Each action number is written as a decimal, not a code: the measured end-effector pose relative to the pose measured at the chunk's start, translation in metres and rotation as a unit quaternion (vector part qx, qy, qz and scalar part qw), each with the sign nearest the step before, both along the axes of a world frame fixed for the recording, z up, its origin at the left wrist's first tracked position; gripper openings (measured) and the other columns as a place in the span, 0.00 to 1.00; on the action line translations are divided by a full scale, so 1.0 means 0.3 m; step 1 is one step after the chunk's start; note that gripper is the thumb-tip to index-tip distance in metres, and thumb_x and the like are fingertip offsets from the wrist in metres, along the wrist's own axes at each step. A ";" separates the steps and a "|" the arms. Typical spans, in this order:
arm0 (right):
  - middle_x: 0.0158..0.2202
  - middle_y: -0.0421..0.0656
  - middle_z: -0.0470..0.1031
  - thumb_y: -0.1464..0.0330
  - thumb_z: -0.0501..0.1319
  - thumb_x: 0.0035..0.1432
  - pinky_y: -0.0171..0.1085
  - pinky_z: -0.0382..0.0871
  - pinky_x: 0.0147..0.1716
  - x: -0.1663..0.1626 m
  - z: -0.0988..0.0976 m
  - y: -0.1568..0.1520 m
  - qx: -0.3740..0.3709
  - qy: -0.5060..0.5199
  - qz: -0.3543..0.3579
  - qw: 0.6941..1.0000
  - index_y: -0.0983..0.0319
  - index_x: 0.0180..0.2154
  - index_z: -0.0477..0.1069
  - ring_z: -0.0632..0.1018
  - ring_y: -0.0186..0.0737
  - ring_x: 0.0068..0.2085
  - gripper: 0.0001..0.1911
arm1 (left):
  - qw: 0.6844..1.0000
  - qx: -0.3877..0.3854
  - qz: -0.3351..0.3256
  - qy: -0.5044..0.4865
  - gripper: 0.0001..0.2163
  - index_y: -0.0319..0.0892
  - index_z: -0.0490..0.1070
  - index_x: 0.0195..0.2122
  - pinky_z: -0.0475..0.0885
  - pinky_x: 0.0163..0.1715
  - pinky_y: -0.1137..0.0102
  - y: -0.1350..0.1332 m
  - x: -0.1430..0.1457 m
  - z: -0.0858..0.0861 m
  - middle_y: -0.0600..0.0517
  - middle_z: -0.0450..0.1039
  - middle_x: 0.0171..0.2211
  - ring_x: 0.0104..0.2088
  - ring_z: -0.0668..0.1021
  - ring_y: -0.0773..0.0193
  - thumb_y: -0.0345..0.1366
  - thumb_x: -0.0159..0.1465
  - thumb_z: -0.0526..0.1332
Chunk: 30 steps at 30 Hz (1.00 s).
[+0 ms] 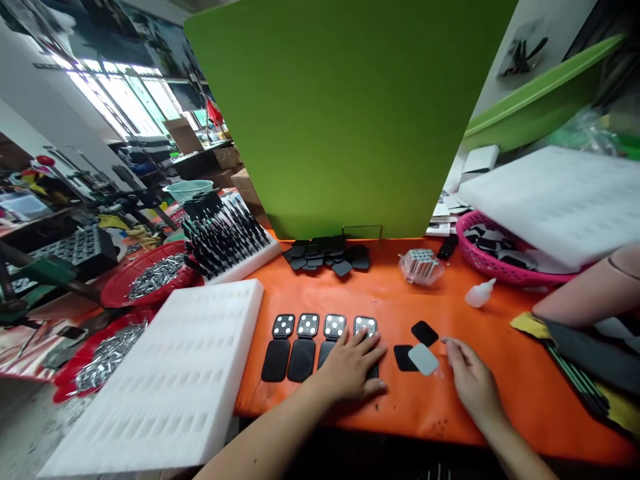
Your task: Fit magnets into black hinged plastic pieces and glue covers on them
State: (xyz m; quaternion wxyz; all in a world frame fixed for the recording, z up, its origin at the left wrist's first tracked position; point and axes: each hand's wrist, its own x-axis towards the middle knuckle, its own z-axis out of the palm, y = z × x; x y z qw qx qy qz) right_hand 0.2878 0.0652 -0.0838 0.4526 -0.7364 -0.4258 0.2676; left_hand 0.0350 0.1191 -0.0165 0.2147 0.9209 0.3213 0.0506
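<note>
Several black hinged cases (293, 347) lie open in a row on the orange table (500, 400), each with a dotted white pad in its upper half. My left hand (353, 367) rests flat and spread on the rightmost case (367, 328). My right hand (470, 377) lies on the table just right of a grey rounded pad (424, 359), fingertips close to it, fingers loosely extended. Two black pads sit beside it, one (403, 358) under the grey pad's edge, one (425, 333) further back.
A white foam tray (170, 380) lies at the left, red baskets of metal parts (150, 277) beyond it. A heap of black pads (327, 255) sits before the green divider (350, 113). A magnet block (421, 265), glue bottle (480, 293), pink basket (493, 257) and another person's arm (590, 287) are at the right.
</note>
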 end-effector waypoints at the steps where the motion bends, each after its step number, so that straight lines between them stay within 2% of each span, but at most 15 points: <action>1: 0.44 0.48 0.72 0.52 0.49 0.56 0.40 0.64 0.46 0.002 -0.010 -0.003 -0.002 0.002 0.005 1.000 0.61 0.40 0.69 0.70 0.47 0.48 0.22 | 1.000 0.002 0.009 0.008 0.29 0.49 0.52 0.59 0.42 0.57 0.49 0.001 -0.008 -0.011 0.50 0.51 0.61 0.60 0.52 0.48 0.53 0.58 0.52; 6: 0.45 0.47 0.72 0.52 0.49 0.56 0.37 0.66 0.44 -0.002 -0.024 -0.007 -0.004 -0.009 0.023 1.000 0.60 0.41 0.69 0.71 0.46 0.48 0.22 | 0.998 0.018 0.049 0.028 0.29 0.52 0.49 0.60 0.42 0.57 0.49 -0.029 -0.066 -0.034 0.53 0.49 0.61 0.60 0.52 0.50 0.51 0.59 0.51; 8: 0.43 0.46 0.73 0.52 0.49 0.56 0.35 0.68 0.40 -0.003 -0.023 -0.003 -0.003 -0.019 0.031 0.999 0.60 0.40 0.69 0.72 0.45 0.47 0.22 | 0.998 0.037 0.047 0.025 0.27 0.53 0.51 0.59 0.43 0.57 0.50 0.009 -0.065 -0.028 0.53 0.50 0.61 0.60 0.53 0.51 0.50 0.59 0.52; 9: 0.42 0.45 0.74 0.52 0.49 0.56 0.34 0.69 0.38 -0.003 -0.023 -0.001 -0.002 -0.021 0.035 0.999 0.60 0.40 0.70 0.73 0.45 0.45 0.22 | 0.996 0.057 0.061 0.021 0.25 0.52 0.53 0.58 0.43 0.58 0.51 0.050 -0.058 -0.022 0.53 0.51 0.61 0.60 0.54 0.53 0.48 0.60 0.52; 11: 0.40 0.45 0.75 0.52 0.50 0.56 0.33 0.70 0.33 -0.002 -0.025 0.003 -0.001 -0.019 0.040 0.999 0.59 0.40 0.70 0.75 0.44 0.40 0.21 | 0.985 0.110 0.130 0.009 0.21 0.50 0.57 0.56 0.42 0.59 0.54 0.176 -0.035 -0.009 0.52 0.52 0.60 0.60 0.53 0.56 0.40 0.60 0.53; 13: 0.37 0.45 0.76 0.53 0.50 0.56 0.32 0.71 0.30 -0.002 -0.027 0.005 0.003 -0.015 0.042 0.999 0.60 0.40 0.70 0.76 0.42 0.36 0.21 | 0.959 0.140 0.248 -0.002 0.24 0.46 0.58 0.56 0.41 0.59 0.54 0.332 -0.010 0.005 0.50 0.50 0.61 0.61 0.50 0.56 0.30 0.57 0.54; 14: 0.37 0.45 0.76 0.53 0.50 0.56 0.31 0.71 0.30 -0.003 -0.028 0.005 0.007 -0.016 0.039 0.999 0.60 0.40 0.70 0.76 0.42 0.36 0.21 | 0.953 0.142 0.268 -0.010 0.26 0.44 0.56 0.57 0.40 0.58 0.51 0.406 0.002 0.010 0.48 0.46 0.62 0.62 0.47 0.53 0.27 0.56 0.54; 16: 0.38 0.45 0.75 0.53 0.50 0.56 0.31 0.71 0.33 -0.006 -0.028 0.006 0.021 -0.021 0.031 0.999 0.60 0.40 0.70 0.76 0.42 0.39 0.20 | 0.952 0.134 0.272 -0.028 0.28 0.44 0.57 0.57 0.37 0.56 0.45 0.523 0.021 0.014 0.46 0.43 0.63 0.62 0.44 0.47 0.25 0.54 0.55; 18: 0.41 0.46 0.75 0.54 0.50 0.56 0.32 0.70 0.37 -0.009 -0.027 0.008 0.036 -0.024 0.027 0.999 0.61 0.40 0.71 0.75 0.43 0.42 0.20 | 0.960 0.111 0.250 -0.055 0.25 0.45 0.61 0.54 0.38 0.56 0.46 0.577 0.031 0.005 0.46 0.45 0.62 0.62 0.46 0.48 0.24 0.54 0.55; 20: 0.42 0.47 0.74 0.55 0.50 0.57 0.34 0.70 0.39 -0.010 -0.026 0.009 0.048 -0.022 0.028 0.998 0.62 0.40 0.71 0.74 0.44 0.44 0.21 | 0.969 0.073 0.219 -0.091 0.22 0.47 0.64 0.52 0.43 0.57 0.50 0.573 0.030 -0.011 0.49 0.53 0.60 0.61 0.52 0.53 0.25 0.55 0.55; 23: 0.41 0.48 0.74 0.55 0.50 0.57 0.35 0.70 0.39 -0.011 -0.024 0.009 0.051 -0.022 0.029 0.998 0.62 0.41 0.71 0.74 0.45 0.44 0.21 | 0.966 -0.001 0.189 -0.175 0.15 0.50 0.70 0.45 0.53 0.57 0.60 0.511 0.013 -0.022 0.54 0.67 0.52 0.55 0.65 0.60 0.29 0.56 0.57; 25: 0.41 0.48 0.75 0.55 0.50 0.56 0.35 0.70 0.39 -0.010 -0.019 0.008 0.043 -0.025 0.028 0.998 0.62 0.41 0.71 0.75 0.45 0.42 0.21 | 0.940 -0.043 0.214 -0.263 0.12 0.50 0.71 0.42 0.58 0.55 0.65 0.474 -0.001 -0.010 0.55 0.70 0.48 0.51 0.69 0.62 0.32 0.56 0.59; 26: 0.41 0.48 0.75 0.55 0.50 0.56 0.35 0.69 0.38 -0.010 -0.015 0.007 0.039 -0.028 0.027 0.998 0.62 0.41 0.71 0.75 0.44 0.42 0.21 | 0.915 -0.058 0.243 -0.317 0.12 0.48 0.71 0.42 0.59 0.54 0.66 0.463 -0.009 0.001 0.53 0.71 0.47 0.51 0.70 0.63 0.34 0.57 0.59; 28: 0.41 0.48 0.74 0.55 0.49 0.57 0.36 0.68 0.39 -0.011 -0.005 0.008 0.036 -0.036 0.020 0.999 0.62 0.41 0.70 0.74 0.44 0.43 0.21 | 0.840 -0.085 0.320 -0.429 0.13 0.45 0.67 0.47 0.61 0.52 0.67 0.454 -0.029 0.028 0.50 0.69 0.49 0.52 0.68 0.62 0.38 0.60 0.55; 30: 0.42 0.49 0.73 0.55 0.47 0.59 0.37 0.67 0.41 -0.014 0.006 0.010 0.046 -0.039 0.006 0.998 0.63 0.41 0.69 0.73 0.44 0.44 0.21 | 0.746 -0.125 0.392 -0.524 0.16 0.43 0.62 0.50 0.64 0.49 0.66 0.449 -0.059 0.056 0.47 0.67 0.50 0.51 0.69 0.63 0.41 0.64 0.48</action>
